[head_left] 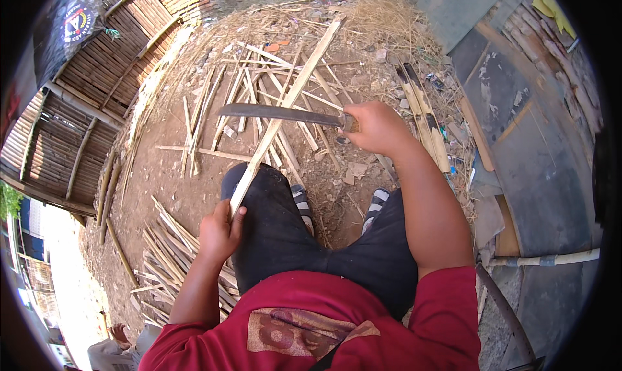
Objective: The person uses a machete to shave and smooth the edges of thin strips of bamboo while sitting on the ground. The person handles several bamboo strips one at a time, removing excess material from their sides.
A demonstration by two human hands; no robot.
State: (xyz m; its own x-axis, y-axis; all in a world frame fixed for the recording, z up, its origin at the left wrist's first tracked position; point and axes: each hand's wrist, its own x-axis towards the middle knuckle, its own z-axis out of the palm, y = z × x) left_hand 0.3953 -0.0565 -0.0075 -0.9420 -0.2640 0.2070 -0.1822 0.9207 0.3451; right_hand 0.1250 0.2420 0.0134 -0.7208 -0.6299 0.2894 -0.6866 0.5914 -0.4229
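Note:
My left hand (pixel 220 232) is closed around the lower end of a long pale bamboo strip (pixel 277 117), which slants up and away to the right across my left thigh. My right hand (pixel 376 128) grips the short handle of a machete (pixel 278 112). Its dark, broad blade points left and lies across the strip at about mid-length; whether the edge touches the strip I cannot tell. Beyond the blade, many loose split bamboo strips (pixel 214 112) lie crisscrossed on the dirt.
A stack of split strips (pixel 165 254) lies by my left side. Two charred bamboo pieces (pixel 424 118) rest at the right. Woven bamboo panels (pixel 110 53) stand at the left, dark boards (pixel 544 176) at the right. Dry straw (pixel 395 27) covers the far ground. A person's hand (pixel 119 335) shows at lower left.

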